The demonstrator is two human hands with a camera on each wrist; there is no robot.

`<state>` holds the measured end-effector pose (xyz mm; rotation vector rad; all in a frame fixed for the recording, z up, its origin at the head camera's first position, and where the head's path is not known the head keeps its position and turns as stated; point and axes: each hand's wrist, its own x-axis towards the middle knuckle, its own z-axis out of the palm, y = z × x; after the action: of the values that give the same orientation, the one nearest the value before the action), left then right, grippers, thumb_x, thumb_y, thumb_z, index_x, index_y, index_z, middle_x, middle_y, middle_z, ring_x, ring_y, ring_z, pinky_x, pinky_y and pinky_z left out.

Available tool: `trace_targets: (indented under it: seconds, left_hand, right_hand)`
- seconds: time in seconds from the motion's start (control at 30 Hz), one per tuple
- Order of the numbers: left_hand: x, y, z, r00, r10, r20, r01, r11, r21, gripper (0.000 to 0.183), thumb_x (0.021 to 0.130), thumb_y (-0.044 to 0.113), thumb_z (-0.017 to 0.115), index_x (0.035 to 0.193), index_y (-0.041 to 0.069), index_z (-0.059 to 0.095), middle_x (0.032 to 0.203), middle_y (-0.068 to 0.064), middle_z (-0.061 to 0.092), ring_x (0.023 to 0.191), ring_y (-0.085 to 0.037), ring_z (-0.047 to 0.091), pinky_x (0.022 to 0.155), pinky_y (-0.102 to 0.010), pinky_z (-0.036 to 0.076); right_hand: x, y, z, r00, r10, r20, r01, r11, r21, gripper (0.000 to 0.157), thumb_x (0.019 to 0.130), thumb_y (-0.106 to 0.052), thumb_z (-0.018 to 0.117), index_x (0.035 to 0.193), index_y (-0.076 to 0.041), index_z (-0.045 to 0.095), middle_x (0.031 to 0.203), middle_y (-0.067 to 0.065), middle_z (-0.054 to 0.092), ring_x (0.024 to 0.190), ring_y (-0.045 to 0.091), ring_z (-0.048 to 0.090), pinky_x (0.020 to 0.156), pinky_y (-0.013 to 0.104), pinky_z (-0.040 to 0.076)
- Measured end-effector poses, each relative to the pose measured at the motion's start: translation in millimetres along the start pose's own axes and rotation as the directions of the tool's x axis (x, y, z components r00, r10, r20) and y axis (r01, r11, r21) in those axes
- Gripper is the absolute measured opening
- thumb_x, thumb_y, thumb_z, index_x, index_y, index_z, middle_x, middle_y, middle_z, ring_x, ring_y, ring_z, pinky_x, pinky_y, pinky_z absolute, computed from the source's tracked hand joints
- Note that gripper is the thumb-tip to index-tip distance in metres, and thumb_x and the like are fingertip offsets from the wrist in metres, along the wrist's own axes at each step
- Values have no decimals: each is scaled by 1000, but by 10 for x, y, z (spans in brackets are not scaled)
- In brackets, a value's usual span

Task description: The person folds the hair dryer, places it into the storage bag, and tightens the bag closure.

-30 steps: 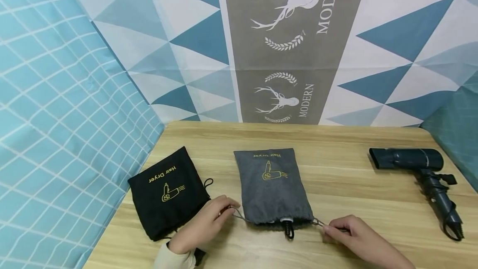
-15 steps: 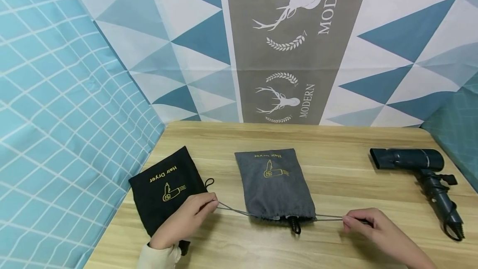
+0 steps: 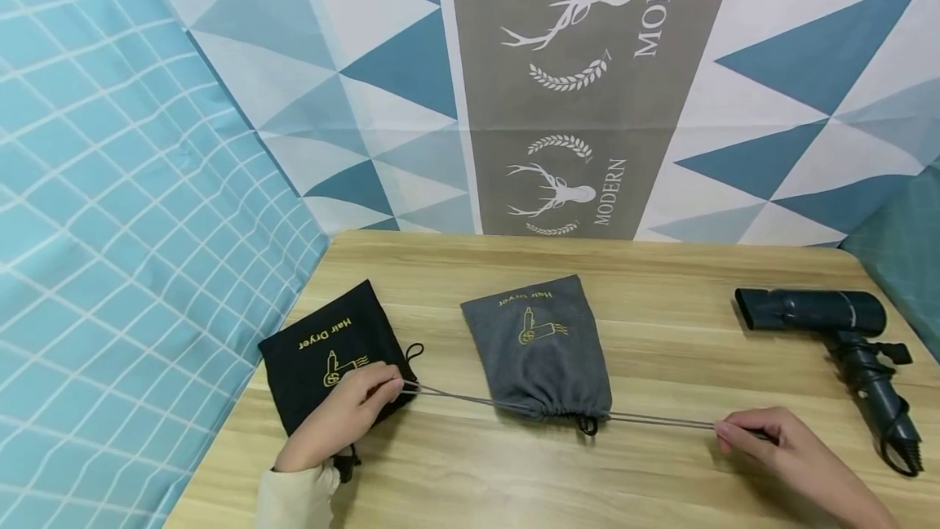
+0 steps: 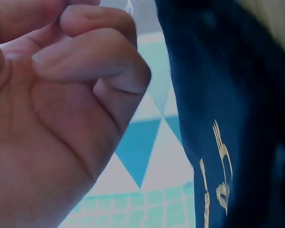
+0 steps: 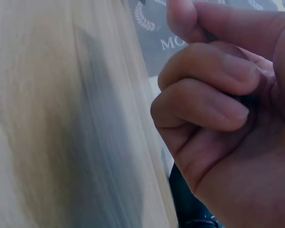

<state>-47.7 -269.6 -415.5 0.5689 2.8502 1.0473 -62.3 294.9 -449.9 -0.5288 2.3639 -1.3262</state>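
Observation:
A grey drawstring bag printed "Hair Dryer" lies mid-table, its mouth toward me and gathered in puckers. A small black cord loop pokes out of the mouth. My left hand pinches the grey drawstring on the left, over the black bag. On the right, my right hand pinches the other end, and both strands stretch taut from the bag. In the left wrist view the left hand has its fingers curled; so does the right hand in its wrist view.
The black bag, also printed "Hair Dryer", lies at the left with a cord loop at its side. A black hair dryer with its cable wrapped round the handle lies at the right of the wooden table. Patterned cloth hangs behind and at the left.
Both hands have moved outward, drawing the strings long. The bag's mouth has puckered and narrowed, and less of the black cord loop sticks out.

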Motion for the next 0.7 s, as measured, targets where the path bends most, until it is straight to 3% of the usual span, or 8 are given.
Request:
trace_targets:
  seconds: [0.23, 0.43, 0.6, 0.7]
  left_hand:
    - [-21, -141, -92, 997, -33, -65, 39, 995, 94, 32, 104, 13, 54, 72, 17, 53, 69, 10, 40, 63, -4, 39, 61, -24, 36]
    - [60, -78, -61, 995, -54, -84, 68, 982, 176, 33, 103, 13, 55, 71, 20, 51, 67, 10, 41, 62, -4, 40, 61, -24, 37]
    - [53, 23, -18, 980, -118, -159, 152, 963, 222, 26, 102, 12, 58, 78, 22, 58, 69, 12, 47, 63, -5, 44, 61, -25, 39]
    - [48, 82, 18, 967, -162, -196, 205, 952, 226, 21, 101, 13, 59, 83, 22, 63, 71, 12, 52, 63, -6, 47, 61, -26, 42]
  right_hand:
    - [-73, 23, -83, 996, 40, 79, -51, 988, 147, 30, 106, -12, 47, 91, 0, 70, 60, 13, 38, 49, 30, 31, 42, 37, 33]
    - [-83, 61, -86, 999, 38, 39, -43, 992, 119, 29, 106, -11, 48, 93, -1, 72, 67, 4, 55, 53, 24, 33, 44, 32, 32]
    - [-51, 63, -40, 986, 21, 164, -54, 978, 202, 31, 106, -13, 47, 93, -1, 72, 59, 16, 40, 46, 32, 33, 42, 31, 40]
    - [-35, 57, -10, 983, 13, 184, -54, 975, 216, 30, 106, -15, 48, 97, -2, 73, 60, 21, 44, 47, 34, 38, 44, 31, 44]
